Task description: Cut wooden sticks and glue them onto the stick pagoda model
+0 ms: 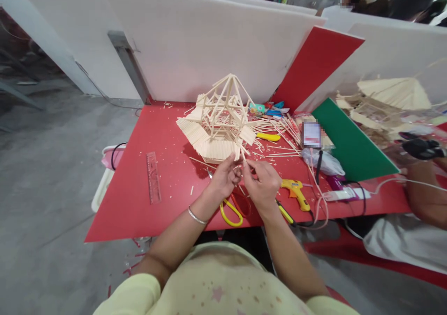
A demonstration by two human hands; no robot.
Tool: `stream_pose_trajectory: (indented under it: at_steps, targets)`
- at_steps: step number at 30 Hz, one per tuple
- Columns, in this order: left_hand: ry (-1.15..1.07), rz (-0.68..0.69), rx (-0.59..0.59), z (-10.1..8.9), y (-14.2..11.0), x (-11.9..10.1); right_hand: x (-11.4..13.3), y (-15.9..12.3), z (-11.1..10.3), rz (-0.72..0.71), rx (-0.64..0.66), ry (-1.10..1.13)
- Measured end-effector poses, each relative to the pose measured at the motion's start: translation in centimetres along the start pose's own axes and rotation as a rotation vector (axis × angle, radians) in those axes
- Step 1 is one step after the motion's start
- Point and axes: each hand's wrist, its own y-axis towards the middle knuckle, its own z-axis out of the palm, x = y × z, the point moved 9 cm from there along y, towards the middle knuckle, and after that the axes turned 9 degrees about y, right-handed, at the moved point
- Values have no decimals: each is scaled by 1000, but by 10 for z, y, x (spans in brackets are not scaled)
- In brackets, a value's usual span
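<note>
A pagoda-like model (219, 150) made of thin wooden sticks stands on the red table, with slatted roof panels and an open pointed frame on top. My right hand (261, 181) is closed at the model's near edge, pinching a thin wooden stick (243, 154) between thumb and forefinger. Close beside it, my left hand (225, 177) is curled with thumb and fingertips together; what they hold, if anything, is too small to make out. Scissors with yellow and red handles (231, 213) lie under my wrists, partly hidden.
A yellow hot glue gun (296, 194) and a yellow-black cutter (285, 212) lie at right. Loose sticks (284, 138) and a yellow-handled knife (268, 137) lie behind. A clear ruler (152, 177) is at left. A green board (356, 143) separates a neighbouring person's arm (428, 189) and model.
</note>
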Motion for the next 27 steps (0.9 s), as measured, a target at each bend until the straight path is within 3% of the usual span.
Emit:
stream_pose_trajectory:
  at_steps: [9, 27]
  targets:
    - [-12, -4, -78, 7, 7, -6, -6, 0, 12, -13, 25, -43]
    - [-21, -41, -78, 12, 11, -5, -8, 0, 16, 2, 82, -39]
